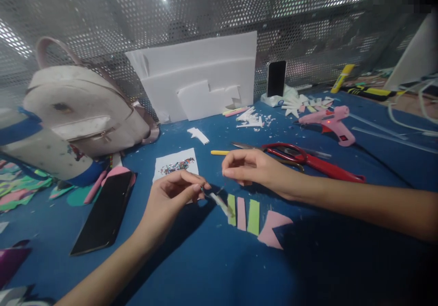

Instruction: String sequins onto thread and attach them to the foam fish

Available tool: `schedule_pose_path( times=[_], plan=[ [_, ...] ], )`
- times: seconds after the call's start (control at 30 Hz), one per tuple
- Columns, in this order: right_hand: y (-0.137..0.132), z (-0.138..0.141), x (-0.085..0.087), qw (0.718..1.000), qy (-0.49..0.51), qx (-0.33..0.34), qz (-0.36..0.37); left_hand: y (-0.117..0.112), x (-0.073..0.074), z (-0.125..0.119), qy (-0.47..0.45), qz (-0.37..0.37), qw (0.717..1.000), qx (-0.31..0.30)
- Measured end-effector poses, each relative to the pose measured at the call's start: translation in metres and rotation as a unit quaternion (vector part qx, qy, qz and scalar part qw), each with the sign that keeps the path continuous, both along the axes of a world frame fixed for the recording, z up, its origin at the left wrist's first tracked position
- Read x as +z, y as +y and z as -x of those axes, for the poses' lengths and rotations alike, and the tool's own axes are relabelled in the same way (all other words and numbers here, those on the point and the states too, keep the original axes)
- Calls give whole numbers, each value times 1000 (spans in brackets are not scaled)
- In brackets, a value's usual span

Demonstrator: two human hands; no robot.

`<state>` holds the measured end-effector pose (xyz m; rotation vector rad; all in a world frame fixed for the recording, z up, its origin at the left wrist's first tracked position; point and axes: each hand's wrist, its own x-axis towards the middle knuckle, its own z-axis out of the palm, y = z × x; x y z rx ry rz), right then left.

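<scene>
My left hand [173, 194] is pinched, thumb against index finger, on a tiny thin item too small to name. A narrow white strip [221, 204] runs from just beside those fingertips toward the felt-like pieces; whether it is held is unclear. My right hand [255, 169] hovers to the right with its fingertips pressed together, and what they hold, if anything, does not show. Below the hands lie a green strip [232, 210], a pink strip [241, 214], another green strip [253, 217] and a notched pink piece [273, 228]. Behind my left hand, white paper [160, 163] bears colourful sequin-like bits [178, 165].
Red-handled scissors [284, 150] and a yellow stick [219, 153] lie behind my right hand. Farther right rests a pink glue gun [328, 121] with a cable. A black phone [104, 212], a tumbler [51, 151] and a backpack [82, 101] occupy the left. White boards [205, 69] lean at the back.
</scene>
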<state>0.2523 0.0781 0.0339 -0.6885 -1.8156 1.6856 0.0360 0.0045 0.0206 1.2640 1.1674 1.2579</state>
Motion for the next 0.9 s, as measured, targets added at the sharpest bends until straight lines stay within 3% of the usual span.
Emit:
schedule_pose_path(
  times=[0.23,0.4,0.9],
  plan=[
    [2,-1,2,1000,-17,6,18,-1,1,-1,64,-22,997,21],
    [-1,-1,-1,999,-21,14,48,-1,-1,-3,45,-8,999,-4],
    [-4,-4,-6,998,-24,16,56,-3,1,-6,73,-25,997,18]
  ],
)
